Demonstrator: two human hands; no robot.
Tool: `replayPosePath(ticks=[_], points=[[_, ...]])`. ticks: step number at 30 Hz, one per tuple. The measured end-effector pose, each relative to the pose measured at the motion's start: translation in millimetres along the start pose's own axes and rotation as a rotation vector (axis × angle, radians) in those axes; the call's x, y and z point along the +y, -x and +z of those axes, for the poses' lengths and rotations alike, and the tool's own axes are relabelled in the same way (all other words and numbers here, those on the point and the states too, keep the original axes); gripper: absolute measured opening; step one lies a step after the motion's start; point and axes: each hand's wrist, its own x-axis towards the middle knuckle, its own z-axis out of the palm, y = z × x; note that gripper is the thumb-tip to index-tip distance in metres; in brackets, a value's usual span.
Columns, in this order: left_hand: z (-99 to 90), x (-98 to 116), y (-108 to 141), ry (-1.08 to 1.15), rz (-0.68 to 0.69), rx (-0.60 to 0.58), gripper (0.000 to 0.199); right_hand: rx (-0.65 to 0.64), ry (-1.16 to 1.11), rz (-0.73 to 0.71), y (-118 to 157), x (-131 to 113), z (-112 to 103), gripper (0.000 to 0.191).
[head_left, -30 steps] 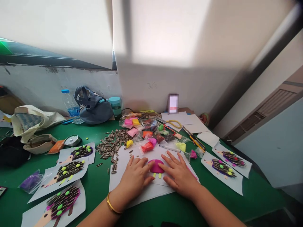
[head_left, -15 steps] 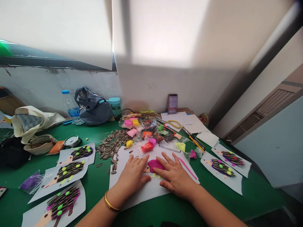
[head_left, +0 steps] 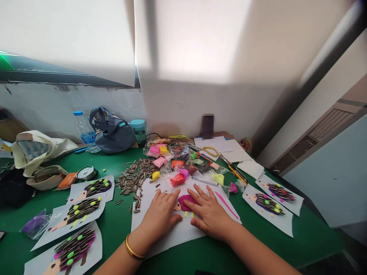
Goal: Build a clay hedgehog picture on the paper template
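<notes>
On the white paper (head_left: 172,240) in front of me lies a hedgehog shape with a flat magenta clay body (head_left: 184,201) and a peach clay face (head_left: 177,206). Short yellow clay legs (head_left: 186,214) stick out below it. My right hand (head_left: 210,212) is spread open, its fingers lying over the right part of the body and hiding it. Flat on the paper at the face side rests my left hand (head_left: 160,212), thumb apart, holding nothing. A thin pink clay strip (head_left: 226,204) lies right of my right hand.
Sunflower seeds (head_left: 136,175) are heaped at the back left. Bagged coloured clay (head_left: 177,179), a pen (head_left: 204,181) and yellow-handled scissors (head_left: 210,151) lie behind the paper. Seed-covered hedgehog pictures (head_left: 86,208) flank both sides. A blue bag (head_left: 114,135) stands by the wall.
My right hand's fingers have shifted slightly up and left over the magenta body. My left hand stays nearly where it was. The whole view has moved a little.
</notes>
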Motion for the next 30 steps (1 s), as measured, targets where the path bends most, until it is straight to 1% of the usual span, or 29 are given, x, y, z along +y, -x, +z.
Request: replayPosePath(ticks=[8,13,17,20,22,24,26,28,30], points=[[-0.9,2,0,-0.021,0.007,0.01,0.072,-0.015,-0.015,0.021,-2,1,0,0.068],[-3.7,9,3,-0.088,0.044,0.003,0.06,0.022,-0.018,0.037,-1,3,3,0.075],[-2.6,13,4,-0.143,0.04,0.015,0.054,-0.007,-0.033,0.035,-3,3,2,0.072],[-0.7,13,4,-0.141,0.031,0.017,0.055,-0.011,-0.046,0.03,-3,0,1,0.073],[0.6,12,4,-0.133,0.02,0.021,0.058,0.015,-0.05,0.019,-3,-1,2,0.074],[1.6,11,3,-0.124,0.007,0.024,0.061,0.076,-0.044,0.008,-5,2,0,0.071],[2.2,10,3,-0.113,-0.002,0.022,0.063,0.188,-0.026,0.014,-12,16,-6,0.062],[2.9,10,2,-0.104,-0.006,0.021,0.062,0.343,-0.009,0.071,-27,43,-17,0.052],[4.1,9,1,-0.097,-0.006,0.028,0.061,0.503,-0.012,0.203,-50,81,-33,0.043]])
